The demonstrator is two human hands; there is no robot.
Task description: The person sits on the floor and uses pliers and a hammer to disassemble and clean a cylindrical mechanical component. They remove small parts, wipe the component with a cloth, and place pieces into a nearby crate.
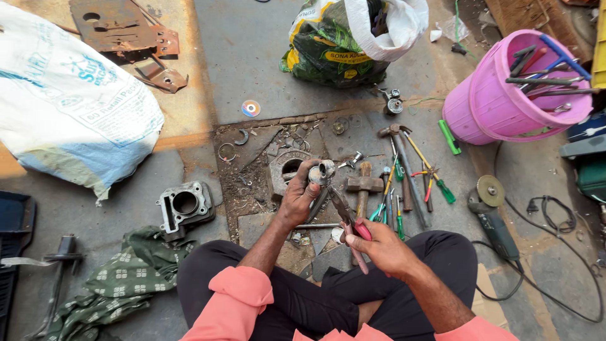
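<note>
Down on the concrete floor (265, 63) a person sits cross-legged with both hands out in front. Their left hand (298, 197) has its fingers curled tight around a small round metal part (320, 172), held up just above the ground. Their right hand (382, 246) grips the pink handles of a pair of pliers (344, 215), fingers closed around them, and the tip of the pliers reaches up to touch the metal part. Off to the right a pink bucket (486, 104) lies tipped on its side — it is full of long tools, too many and too tangled to count, with one blue handle poking out. At the top sits one green and white sack (341, 38) with its mouth open, but what is inside is too dark to see. One big white sack (63, 101) lies flat on the left. Two grey engine blocks are on the floor: one (185, 205) to the left of the hands, one (287, 167) just behind them. Near the right hand lie two hammers (364, 186), a few screwdrivers (435, 177) with green and yellow handles, and one angle grinder (492, 221). One green patterned cloth (126, 278) rests by the left knee.
</note>
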